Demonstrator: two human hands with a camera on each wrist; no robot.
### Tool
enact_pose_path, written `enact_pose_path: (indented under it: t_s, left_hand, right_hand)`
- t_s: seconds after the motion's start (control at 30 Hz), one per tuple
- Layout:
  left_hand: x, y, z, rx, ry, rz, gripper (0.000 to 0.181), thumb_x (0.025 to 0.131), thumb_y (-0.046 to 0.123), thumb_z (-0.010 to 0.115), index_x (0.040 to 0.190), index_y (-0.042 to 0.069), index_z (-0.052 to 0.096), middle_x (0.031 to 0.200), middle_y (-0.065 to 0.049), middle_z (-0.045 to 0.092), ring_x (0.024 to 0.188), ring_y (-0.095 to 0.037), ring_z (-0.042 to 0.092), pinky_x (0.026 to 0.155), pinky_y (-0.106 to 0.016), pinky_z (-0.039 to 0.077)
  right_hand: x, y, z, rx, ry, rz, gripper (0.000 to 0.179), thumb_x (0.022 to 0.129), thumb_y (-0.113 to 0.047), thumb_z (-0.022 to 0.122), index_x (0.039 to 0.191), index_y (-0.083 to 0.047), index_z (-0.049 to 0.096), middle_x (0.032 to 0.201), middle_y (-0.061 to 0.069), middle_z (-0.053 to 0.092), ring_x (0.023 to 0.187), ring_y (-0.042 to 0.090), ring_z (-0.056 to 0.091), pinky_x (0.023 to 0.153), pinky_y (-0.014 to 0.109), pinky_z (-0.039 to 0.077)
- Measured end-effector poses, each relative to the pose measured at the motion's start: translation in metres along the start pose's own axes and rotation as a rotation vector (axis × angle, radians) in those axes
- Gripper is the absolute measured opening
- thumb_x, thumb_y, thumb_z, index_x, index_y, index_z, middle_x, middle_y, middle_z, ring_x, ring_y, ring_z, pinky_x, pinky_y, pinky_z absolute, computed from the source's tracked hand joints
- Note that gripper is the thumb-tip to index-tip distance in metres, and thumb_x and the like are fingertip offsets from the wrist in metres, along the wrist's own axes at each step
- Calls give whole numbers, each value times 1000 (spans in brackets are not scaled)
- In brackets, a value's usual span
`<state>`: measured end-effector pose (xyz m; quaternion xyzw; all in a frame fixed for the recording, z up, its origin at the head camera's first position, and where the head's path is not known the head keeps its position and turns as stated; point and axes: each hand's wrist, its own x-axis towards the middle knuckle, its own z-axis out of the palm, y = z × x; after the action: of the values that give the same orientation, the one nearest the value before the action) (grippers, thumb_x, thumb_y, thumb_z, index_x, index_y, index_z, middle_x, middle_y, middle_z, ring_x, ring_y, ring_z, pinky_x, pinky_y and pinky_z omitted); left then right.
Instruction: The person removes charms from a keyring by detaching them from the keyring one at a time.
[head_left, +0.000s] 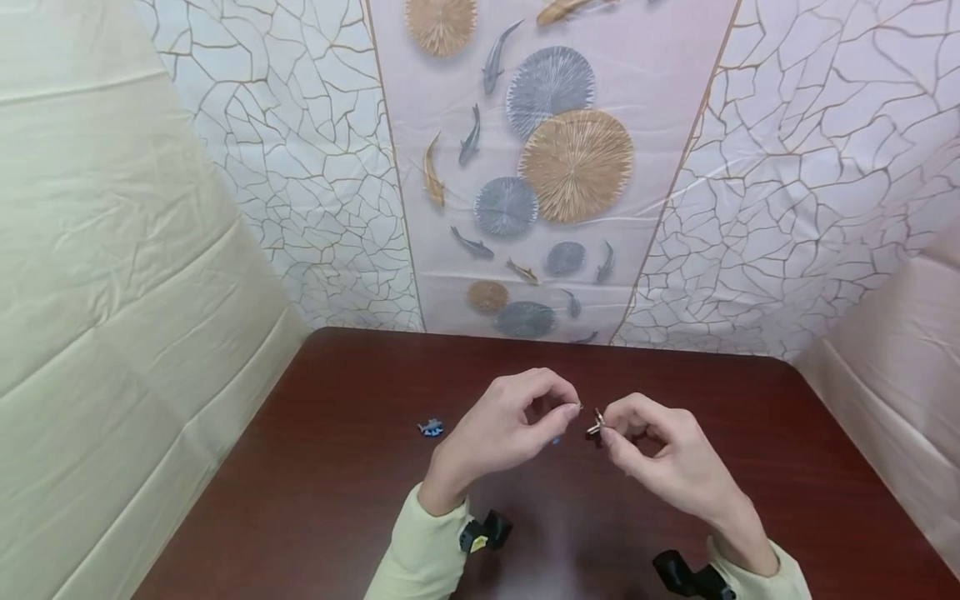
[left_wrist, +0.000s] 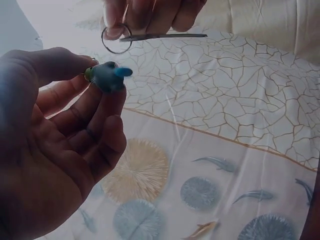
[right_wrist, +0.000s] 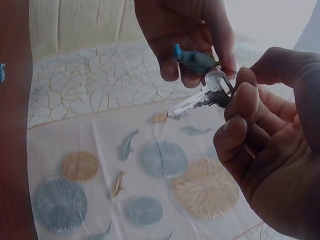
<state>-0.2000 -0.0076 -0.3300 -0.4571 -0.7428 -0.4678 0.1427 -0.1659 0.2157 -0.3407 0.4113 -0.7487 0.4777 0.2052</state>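
Note:
My left hand (head_left: pixel 510 421) pinches a small blue-green charm (left_wrist: pixel 106 77) at its top end, between thumb and fingertips. The charm has a bright blue tip and a bit of yellow-green near the fingers. Just to the right, my right hand (head_left: pixel 675 454) holds a thin metal key ring (left_wrist: pixel 117 53) between thumb and fingers. A silver key (right_wrist: pixel 195 102) hangs on that ring, its toothed blade pointing away from the fingers. Charm and ring are close together; whether they touch I cannot tell. Fingers partly hide the ring in the right wrist view.
A small blue object (head_left: pixel 431 427) lies on the dark red-brown table (head_left: pixel 337 500), left of my left hand. Behind the table hangs a patterned cloth (head_left: pixel 525 250) with fish and round leaves. Pale cloth walls (head_left: pixel 112 333) stand at both sides.

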Motion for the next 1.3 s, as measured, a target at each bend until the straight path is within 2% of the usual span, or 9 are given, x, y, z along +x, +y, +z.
enact_pose_path:
  t_s: [0.23,0.33,0.47,0.6,0.73,0.87,1.03,1.17,1.3]
  left_hand:
    - [-1,-18,5,33,-16,-85,5,93,11,64,96,14,65,82,6,64,72,2,55,64,-18,48]
    - [0,-28,10,54,-47,-137,4,93,13,65,97,15,66,84,7,65,74,1,56,68,-17,49]
    - [-2,-40,14,68,-88,-216,5,94,16,65,98,14,67,83,7,66,73,0,56,70,-16,49]
    - [-8,-52,17,48,-120,-318,5,95,16,65,99,15,67,83,7,68,73,1,58,71,-16,49]
    - [-14,-65,21,43,-149,-412,5,96,18,64,99,16,67,87,7,70,76,1,59,71,-17,48]
    - [-16,-81,30,69,-177,-463,5,96,20,64,98,17,67,85,10,69,74,1,58,70,-17,47]
    - [-17,-99,41,90,-203,-522,4,96,22,64,95,19,67,80,11,67,70,0,57,69,-18,46]
    - [-18,-111,49,76,-234,-584,6,97,23,62,95,20,66,79,10,67,69,-1,58,70,-20,46]
    - [-18,-121,54,74,-284,-612,9,98,24,60,97,18,67,79,10,68,68,-2,58,69,-21,45]
  right_hand:
    - [-8,6,-10,-133,-37,149,32,82,14,65,92,-16,60,71,-11,60,60,-1,54,50,16,43]
    - [-14,11,-15,-194,-35,185,30,82,12,66,90,-17,61,70,-13,60,60,-1,54,52,15,43]
    - [-21,20,-20,-252,-33,193,30,81,10,68,89,-19,61,70,-15,58,59,-2,53,52,14,42]
    - [-27,32,-23,-276,-40,210,30,81,8,69,89,-20,61,70,-14,58,60,-1,53,52,14,40]
    - [-33,46,-28,-304,-57,268,27,82,4,69,89,-21,60,72,-14,59,62,0,54,52,16,41]
    - [-42,57,-36,-324,-94,378,21,87,-1,67,88,-21,60,72,-14,59,62,1,54,51,20,43]
    - [-52,67,-42,-300,-133,516,10,93,-9,64,89,-17,60,70,-8,58,58,4,55,49,24,47]
    - [-62,76,-46,-295,-144,578,6,94,-13,63,90,-17,61,73,-5,61,55,4,54,48,25,47]
    - [-73,85,-52,-300,-156,593,5,94,-11,63,91,-15,62,73,-4,62,55,4,55,47,26,48]
